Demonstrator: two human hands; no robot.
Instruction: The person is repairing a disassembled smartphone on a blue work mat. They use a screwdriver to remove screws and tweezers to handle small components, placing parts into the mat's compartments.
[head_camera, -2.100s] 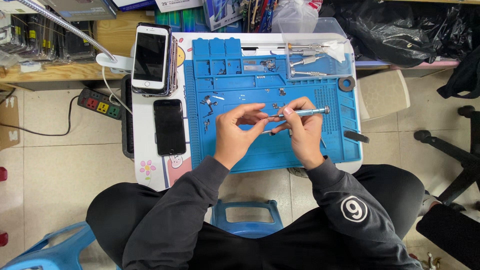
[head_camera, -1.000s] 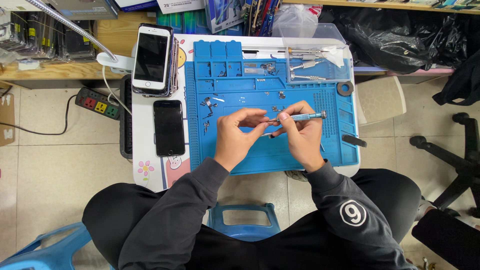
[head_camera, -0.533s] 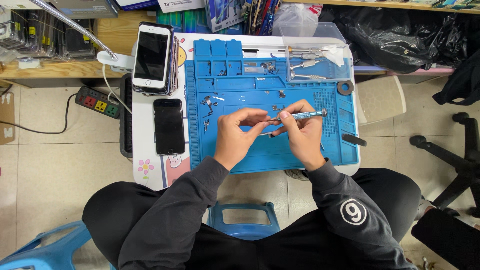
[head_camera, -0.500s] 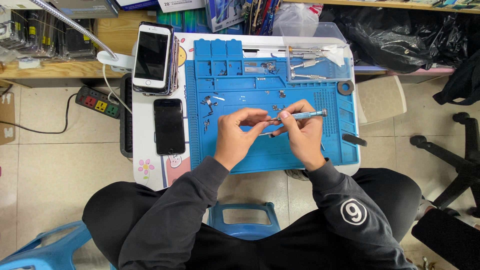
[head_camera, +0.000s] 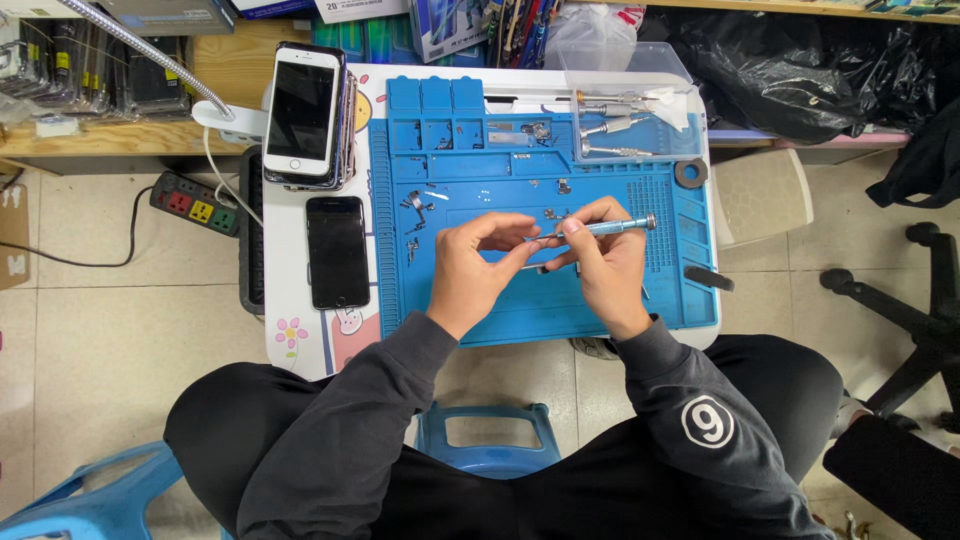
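Head view, looking straight down: I see both hands raised just above a blue work mat (head_camera: 520, 310) that covers most of a small white table (head_camera: 290, 300). The right hand (head_camera: 605, 265) is closed around a slim screwdriver (head_camera: 600, 228) with a blue and silver handle, lying nearly level, its silver cap pointing right and its tip pointing left. The left hand (head_camera: 475, 265) meets that tip, thumb and fingers pinched together on something too small for me to make out. The 2 hands almost touch over the middle of the mat. Tiny screws and metal parts (head_camera: 415, 215) lie scattered on the mat just left of the left hand. A dark phone (head_camera: 337, 252) lies flat on the table beside the mat, with a stack of phones (head_camera: 303, 115) behind it.
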